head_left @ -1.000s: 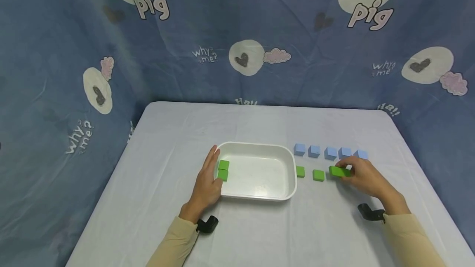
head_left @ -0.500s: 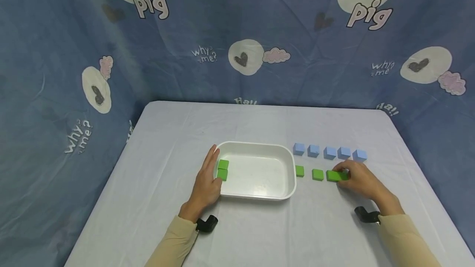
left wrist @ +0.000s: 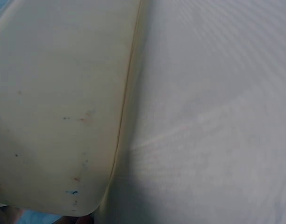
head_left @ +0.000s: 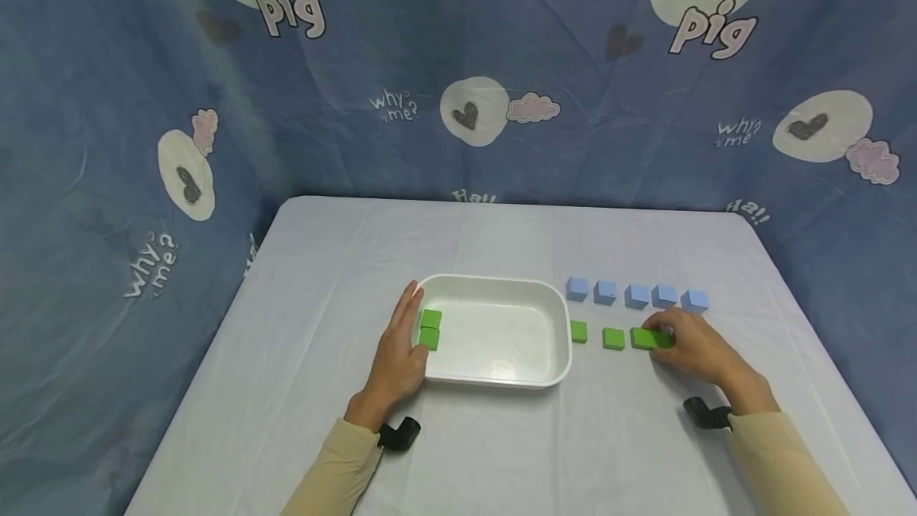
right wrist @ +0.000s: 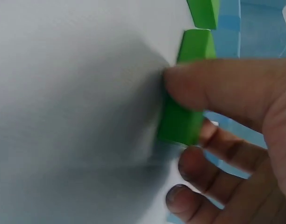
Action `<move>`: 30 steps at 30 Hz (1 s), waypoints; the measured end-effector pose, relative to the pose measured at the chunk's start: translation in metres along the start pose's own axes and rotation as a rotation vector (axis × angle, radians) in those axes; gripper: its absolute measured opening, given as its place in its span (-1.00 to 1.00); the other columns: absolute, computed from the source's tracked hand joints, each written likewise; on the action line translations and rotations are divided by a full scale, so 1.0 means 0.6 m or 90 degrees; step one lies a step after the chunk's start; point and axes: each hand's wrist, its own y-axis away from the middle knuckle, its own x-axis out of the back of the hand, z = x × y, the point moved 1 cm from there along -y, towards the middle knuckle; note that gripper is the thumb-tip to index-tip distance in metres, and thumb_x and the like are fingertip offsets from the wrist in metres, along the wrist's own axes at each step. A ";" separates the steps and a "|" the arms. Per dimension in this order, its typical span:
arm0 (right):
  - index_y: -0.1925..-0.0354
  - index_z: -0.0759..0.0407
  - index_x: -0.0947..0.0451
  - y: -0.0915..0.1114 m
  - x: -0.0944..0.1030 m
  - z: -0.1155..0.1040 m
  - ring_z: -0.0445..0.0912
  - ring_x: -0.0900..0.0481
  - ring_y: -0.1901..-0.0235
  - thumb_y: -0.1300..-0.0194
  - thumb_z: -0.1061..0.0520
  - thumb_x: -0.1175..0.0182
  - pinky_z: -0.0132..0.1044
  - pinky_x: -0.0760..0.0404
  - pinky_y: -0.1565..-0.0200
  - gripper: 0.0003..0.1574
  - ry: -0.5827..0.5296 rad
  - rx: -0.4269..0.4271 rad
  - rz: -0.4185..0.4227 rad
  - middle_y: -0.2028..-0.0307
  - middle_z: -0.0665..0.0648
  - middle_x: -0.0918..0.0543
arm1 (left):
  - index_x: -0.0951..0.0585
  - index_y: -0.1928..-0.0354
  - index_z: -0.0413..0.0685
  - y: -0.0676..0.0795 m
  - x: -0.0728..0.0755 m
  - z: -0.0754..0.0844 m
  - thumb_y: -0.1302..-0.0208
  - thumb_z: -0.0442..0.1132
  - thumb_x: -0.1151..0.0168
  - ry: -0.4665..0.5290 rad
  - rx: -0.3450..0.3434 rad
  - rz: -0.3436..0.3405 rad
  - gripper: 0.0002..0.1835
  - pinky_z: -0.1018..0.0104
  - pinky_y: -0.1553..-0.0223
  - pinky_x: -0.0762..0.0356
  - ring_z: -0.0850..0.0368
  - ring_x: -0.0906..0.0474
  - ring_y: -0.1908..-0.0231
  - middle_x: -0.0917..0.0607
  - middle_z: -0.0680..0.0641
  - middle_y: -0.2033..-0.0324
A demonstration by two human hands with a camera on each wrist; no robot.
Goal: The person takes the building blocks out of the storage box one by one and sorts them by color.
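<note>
My left hand (head_left: 394,362) holds the left end of a white tray (head_left: 494,383), its thumb over the rim and its fingers along the outer side. Two green blocks (head_left: 431,319) lie inside against that end. Beyond the tray's right side, my right hand (head_left: 698,347) pinches a longer green block (head_left: 647,338) between thumb and fingers, low over the table. In the right wrist view the thumb crosses this green block (right wrist: 182,123), hiding its middle. Left of it lie a small green block (head_left: 613,338) and another green block (head_left: 579,331) by the tray rim.
Several blue blocks (head_left: 637,296) stand in a row behind the green ones. White cloth covers the table (head_left: 494,452). A blue printed curtain (head_left: 358,142) hangs behind its far edge. The tray's outer wall (left wrist: 59,102) fills the left part of the left wrist view.
My right hand has shifted slightly left and down with the longer green block, bringing it closer to the small green block. During the last half second it barely moves. The left hand stays on the tray.
</note>
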 end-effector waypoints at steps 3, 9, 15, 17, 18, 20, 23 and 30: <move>0.00 0.34 -0.64 -0.002 0.012 -0.010 0.16 -0.61 0.10 -0.07 0.22 -0.49 0.17 -0.56 0.06 -0.50 0.010 0.001 -0.003 0.12 0.25 -0.68 | -0.10 -0.57 -0.30 0.000 0.001 0.000 0.04 -0.57 0.08 -0.003 -0.004 0.001 -0.04 -0.12 -0.44 -0.07 -0.05 0.01 -0.54 -0.03 -0.16 -0.59; -0.10 0.36 -0.59 -0.018 0.055 -0.048 0.03 -0.52 0.28 -0.13 0.17 -0.48 -0.16 -0.53 0.31 -0.41 -0.022 0.025 0.018 0.04 0.30 -0.66 | -0.11 -0.57 -0.30 -0.003 0.005 0.001 0.03 -0.57 0.08 -0.006 -0.010 0.003 -0.06 -0.11 -0.44 -0.08 -0.04 0.00 -0.54 -0.03 -0.15 -0.59; -0.05 0.25 -0.63 -0.044 0.082 -0.095 -0.08 -0.47 0.40 -0.09 0.22 -0.51 -0.30 -0.48 0.43 -0.47 -0.047 0.106 0.088 0.12 0.17 -0.67 | -0.11 -0.57 -0.30 -0.006 0.004 0.001 0.04 -0.57 0.08 -0.001 -0.010 0.003 -0.05 -0.09 -0.45 -0.07 -0.04 0.00 -0.54 -0.03 -0.14 -0.59; -0.04 0.20 -0.64 -0.055 0.086 -0.109 -0.10 -0.48 0.42 -0.08 0.22 -0.51 -0.29 -0.48 0.44 -0.48 -0.053 0.130 0.101 0.13 0.12 -0.67 | -0.11 -0.57 -0.30 -0.006 0.003 0.001 0.03 -0.56 0.08 -0.001 -0.007 0.000 -0.05 -0.08 -0.46 -0.05 -0.04 0.01 -0.54 -0.02 -0.14 -0.59; -0.04 0.18 -0.64 -0.060 0.088 -0.116 -0.10 -0.48 0.42 -0.08 0.21 -0.52 -0.28 -0.49 0.44 -0.48 -0.053 0.137 0.103 0.14 0.10 -0.67 | -0.10 -0.57 -0.30 -0.007 0.001 0.001 0.03 -0.56 0.08 -0.002 -0.006 -0.001 -0.05 -0.08 -0.46 -0.05 -0.04 0.01 -0.54 -0.02 -0.15 -0.59; -0.04 0.14 -0.65 -0.071 0.088 -0.127 -0.10 -0.48 0.42 -0.08 0.20 -0.52 -0.27 -0.50 0.41 -0.49 -0.052 0.148 0.104 0.14 0.06 -0.66 | -0.10 -0.57 -0.30 -0.006 0.000 0.000 0.03 -0.56 0.08 -0.004 -0.005 -0.002 -0.05 -0.08 -0.46 -0.05 -0.04 0.02 -0.54 -0.02 -0.16 -0.59; -0.05 0.11 -0.64 -0.086 0.086 -0.143 -0.08 -0.49 0.41 -0.09 0.21 -0.50 -0.25 -0.52 0.37 -0.49 -0.059 0.161 0.099 0.15 0.03 -0.66 | -0.11 -0.57 -0.30 -0.005 -0.001 0.000 0.02 -0.56 0.07 -0.007 -0.006 0.000 -0.06 -0.08 -0.46 -0.06 -0.04 0.01 -0.54 -0.03 -0.17 -0.59; -0.04 0.09 -0.65 -0.114 0.078 -0.177 -0.06 -0.50 0.40 -0.09 0.23 -0.50 -0.24 -0.54 0.36 -0.49 -0.090 0.202 0.095 0.13 0.01 -0.66 | -0.11 -0.57 -0.30 0.001 0.001 -0.003 0.02 -0.55 0.07 -0.009 0.000 0.006 -0.06 -0.09 -0.45 -0.06 -0.06 0.00 -0.54 -0.03 -0.17 -0.59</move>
